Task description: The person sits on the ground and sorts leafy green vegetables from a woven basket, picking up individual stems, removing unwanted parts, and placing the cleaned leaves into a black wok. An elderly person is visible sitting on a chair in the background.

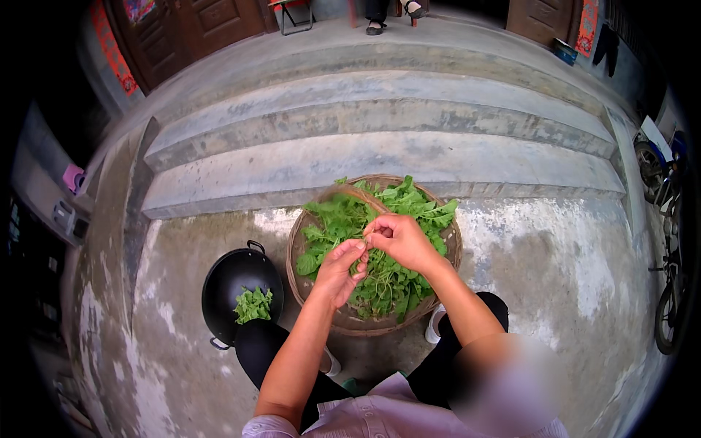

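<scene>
Over a round woven basket (294, 284) my left hand (340, 271) and my right hand (404, 241) meet, fingertips nearly touching. Between them they pinch a thin green stem (366, 240), mostly covered by the fingers. Leafy greens (391, 287) with long stems fill much of the basket. Its arched handle (369, 198) rises just beyond my hands, partly blurred. To the left of the basket, a black wok (233, 274) with two loop handles rests on the concrete. A small heap of torn green leaves (253, 304) lies inside it, near my left knee.
Concrete steps (383, 150) rise just behind the basket. At the top, a seated person's feet (375, 27) show near a folding stool (296, 16). A motorcycle (665, 219) stands at the far right. My knees flank the basket's near side.
</scene>
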Demonstrator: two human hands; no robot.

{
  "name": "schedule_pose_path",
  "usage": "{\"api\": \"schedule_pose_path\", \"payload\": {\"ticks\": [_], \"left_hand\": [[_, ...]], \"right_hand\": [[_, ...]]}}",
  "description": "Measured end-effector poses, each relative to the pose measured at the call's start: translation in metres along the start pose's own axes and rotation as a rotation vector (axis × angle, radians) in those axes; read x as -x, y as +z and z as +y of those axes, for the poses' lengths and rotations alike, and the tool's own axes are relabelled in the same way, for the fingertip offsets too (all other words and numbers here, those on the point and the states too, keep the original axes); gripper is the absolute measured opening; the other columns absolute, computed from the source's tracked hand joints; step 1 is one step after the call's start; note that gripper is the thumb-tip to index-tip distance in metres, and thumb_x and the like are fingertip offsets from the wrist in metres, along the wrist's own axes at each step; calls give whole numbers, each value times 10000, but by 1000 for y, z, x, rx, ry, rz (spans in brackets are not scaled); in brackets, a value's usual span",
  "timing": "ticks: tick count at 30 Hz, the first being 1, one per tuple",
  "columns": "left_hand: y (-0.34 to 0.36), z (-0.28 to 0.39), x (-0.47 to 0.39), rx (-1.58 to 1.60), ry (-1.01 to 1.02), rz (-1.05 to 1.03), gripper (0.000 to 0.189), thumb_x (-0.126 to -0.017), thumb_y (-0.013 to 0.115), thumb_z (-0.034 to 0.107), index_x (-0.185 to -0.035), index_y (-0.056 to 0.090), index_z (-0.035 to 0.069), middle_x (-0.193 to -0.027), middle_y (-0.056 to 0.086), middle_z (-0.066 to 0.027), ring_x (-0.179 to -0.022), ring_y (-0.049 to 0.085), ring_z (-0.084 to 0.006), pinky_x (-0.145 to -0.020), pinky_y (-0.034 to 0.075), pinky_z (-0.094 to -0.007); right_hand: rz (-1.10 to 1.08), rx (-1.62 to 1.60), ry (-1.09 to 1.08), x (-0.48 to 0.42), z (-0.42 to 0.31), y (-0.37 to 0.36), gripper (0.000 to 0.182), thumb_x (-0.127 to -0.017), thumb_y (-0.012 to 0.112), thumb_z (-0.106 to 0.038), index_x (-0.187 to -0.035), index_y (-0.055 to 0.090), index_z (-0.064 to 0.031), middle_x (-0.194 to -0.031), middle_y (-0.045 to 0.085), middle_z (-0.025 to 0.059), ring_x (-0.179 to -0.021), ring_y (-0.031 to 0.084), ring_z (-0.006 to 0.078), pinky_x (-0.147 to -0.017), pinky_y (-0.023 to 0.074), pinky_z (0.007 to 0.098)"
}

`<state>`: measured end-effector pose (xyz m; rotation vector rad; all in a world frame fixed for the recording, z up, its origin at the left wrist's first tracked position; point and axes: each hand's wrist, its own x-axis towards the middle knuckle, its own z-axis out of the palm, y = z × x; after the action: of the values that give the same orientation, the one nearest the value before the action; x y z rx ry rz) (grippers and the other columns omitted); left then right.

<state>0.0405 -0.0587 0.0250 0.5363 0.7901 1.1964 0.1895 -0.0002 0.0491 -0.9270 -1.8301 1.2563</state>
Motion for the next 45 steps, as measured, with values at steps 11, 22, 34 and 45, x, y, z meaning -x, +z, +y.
{"api": "schedule_pose_path", "payload": {"ticks": [11,22,34,45], "left_hand": [[-3,8,-5,-643,153,147,92,-815,571,135,-825,559,44,-605,445,47,-488,342,-27,-435,238,-173],[-30,31,8,63,-80,-143,120,-859,498,120,-895,526,9,-627,431,5,-507,348,-66,-457,289,-187],[-150,91,56,372,88,111,286,-856,483,141,-1120,498,32,-873,561,-64,-744,525,-155,-637,440,-263],[-337,103,104,-590,13,1153,719,-744,611,441,-1217,402,-59,-1249,432,-187,-1141,417,-308,-963,292,-411]], "right_hand": [[106,657,-353,4,-3,10,77,-665,580,-59,-713,582,2,-645,552,124,-570,565,221,-529,444,333],[-82,-915,330,-5,3,13,109,-790,517,-53,-828,578,29,-671,540,12,-541,452,62,-494,363,187],[-514,639,74,40,91,86,354,-666,506,51,-971,629,-80,-983,507,171,-897,542,327,-794,443,371],[-612,954,342,66,153,97,117,-705,557,-151,-772,645,-112,-812,616,118,-775,591,311,-669,478,403]]}}
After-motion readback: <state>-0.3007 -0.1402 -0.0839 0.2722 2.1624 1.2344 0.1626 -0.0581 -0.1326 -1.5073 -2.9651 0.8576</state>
